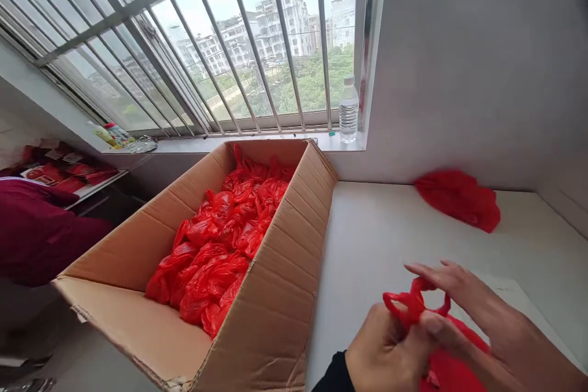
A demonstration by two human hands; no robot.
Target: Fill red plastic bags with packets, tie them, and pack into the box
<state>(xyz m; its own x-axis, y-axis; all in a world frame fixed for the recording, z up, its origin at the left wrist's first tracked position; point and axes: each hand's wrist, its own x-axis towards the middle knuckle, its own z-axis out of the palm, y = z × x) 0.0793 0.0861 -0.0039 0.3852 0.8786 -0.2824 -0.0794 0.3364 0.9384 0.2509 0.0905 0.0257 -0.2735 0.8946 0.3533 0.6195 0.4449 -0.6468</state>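
At the lower right, both hands are on a red plastic bag [452,370] whose handles are twisted into a knot with loops. My left hand [390,349], with a black cuff at the wrist, is closed around the bag's gathered neck. My right hand [478,312] pinches a handle loop between thumb and fingers, its other fingers stretched forward. Most of the bag's body is hidden behind the hands. To the left stands an open cardboard box [275,300] holding many tied red plastic bags [220,257].
A white table [362,245] bears a crumpled red bag pile [459,196] by the wall. A water bottle [348,110] stands on the sill of the barred window. At far left, a person in a maroon top [41,226] is beside a surface with red packages [59,174].
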